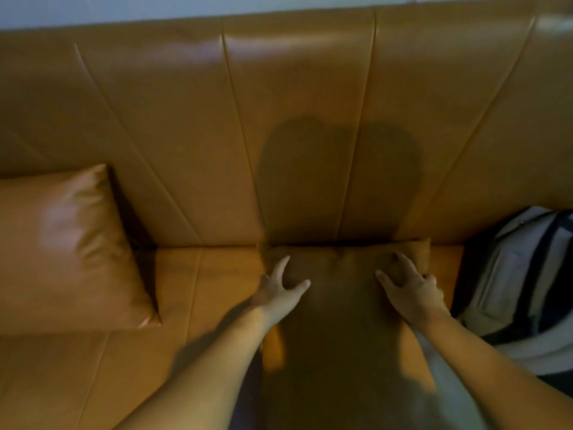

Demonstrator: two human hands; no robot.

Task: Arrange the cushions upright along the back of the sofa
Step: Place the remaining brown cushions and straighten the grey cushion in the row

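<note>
Tan sofa, tan cushions, white bag with dark stripes.
</note>
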